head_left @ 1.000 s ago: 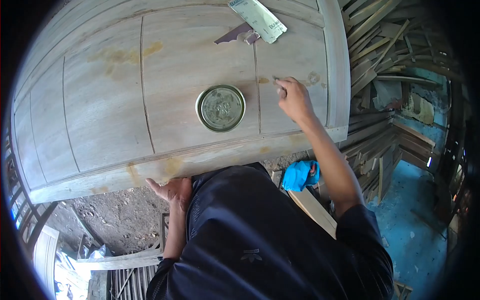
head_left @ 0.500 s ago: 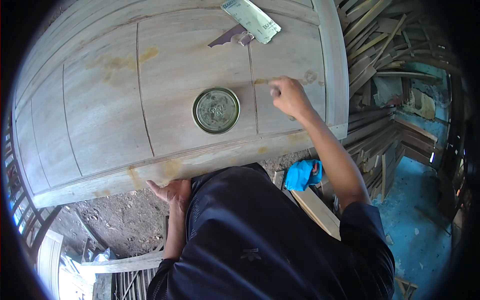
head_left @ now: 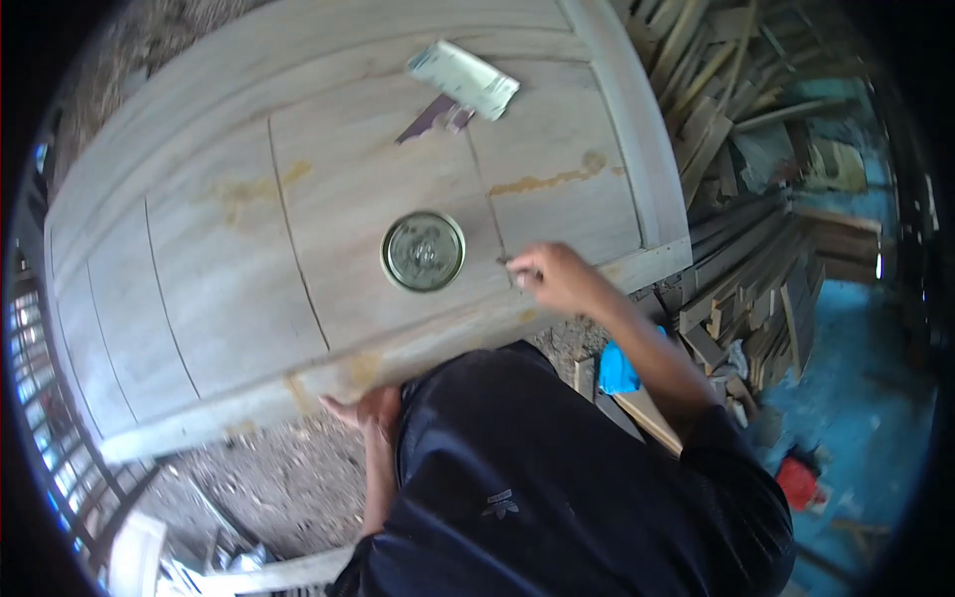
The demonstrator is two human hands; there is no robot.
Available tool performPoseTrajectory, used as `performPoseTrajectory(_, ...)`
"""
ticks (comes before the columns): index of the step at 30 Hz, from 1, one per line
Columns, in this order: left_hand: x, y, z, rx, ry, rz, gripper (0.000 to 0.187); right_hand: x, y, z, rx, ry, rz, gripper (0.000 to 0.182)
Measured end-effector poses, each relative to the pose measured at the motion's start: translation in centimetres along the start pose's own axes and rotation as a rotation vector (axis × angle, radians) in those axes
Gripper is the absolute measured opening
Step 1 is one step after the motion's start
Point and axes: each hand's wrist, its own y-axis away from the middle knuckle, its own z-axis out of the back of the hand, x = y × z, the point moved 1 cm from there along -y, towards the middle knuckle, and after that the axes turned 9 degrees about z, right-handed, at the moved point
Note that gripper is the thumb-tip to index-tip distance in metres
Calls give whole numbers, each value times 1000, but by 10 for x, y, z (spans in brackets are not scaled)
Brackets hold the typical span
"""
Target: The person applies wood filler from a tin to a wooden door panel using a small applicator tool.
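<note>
Small tool (head_left: 509, 265) (too small and too blurred to identify) pinched in the right hand (head_left: 553, 279), right of frame centre, tip on a groove of the wooden door panel (head_left: 229, 279), near the panel's lower edge. Fingers curled tight around it, hand nearly closed; grip judged suited to fine work along the groove line.

Left hand (head_left: 360, 410) at lower centre of the frame, fingers partly extended and cupped against the near edge of the panel, holding nothing separate; probably there to brace the body or steady the panel.

Round tin (head_left: 423, 252) at frame centre, upright on the panel face, just left of the right hand, within easy reach. Pale greenish surface visible inside the rim; lid or contents, cannot tell (level not readable).

Sheet of sandpaper (head_left: 464, 79) in the upper centre of the frame, lying flat on the panel, well apart from both hands, with a darker scrap (head_left: 426, 119) partly under it.

Yellowish filler streaks (head_left: 542, 181) along a groove in the upper right part of the panel.

Stacked timber offcuts (head_left: 726, 199) at the right of the frame, off the panel. Blue cloth (head_left: 617, 370) below the right forearm, beside the panel's corner.
</note>
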Motion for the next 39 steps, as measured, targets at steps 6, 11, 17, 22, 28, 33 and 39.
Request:
performPoseTrajectory(6, -14, -20, 10, -184, -98, 25, 113, 23, 99, -58, -276, -720, -335, 38)
performPoseTrajectory(11, -25, -37, 15, -161, -273, 142, 114, 20, 149, -115, -584, -942, -479, 40)
performPoseTrajectory(17, -21, -18, 9, -228, -423, 149, 117, 29, 180, -130, -744, -1031, -471, 38)
performPoseTrajectory(22, -18, -14, 29, -135, -637, 38, 126, 7, 206, -133, -751, -1266, -298, 37)
performPoseTrajectory(28, 30, 21, 44, -27, -571, -118, 139, -40, 256, -102, -859, -1729, 79, 44)
performPoseTrajectory(33, 77, 30, 65, -42, -711, -176, 133, -57, 298, -80, -857, -1906, 276, 46)
performPoseTrajectory(39, 110, 33, 71, -104, -574, -46, 136, -69, 304, -82, -832, -1849, 207, 43)
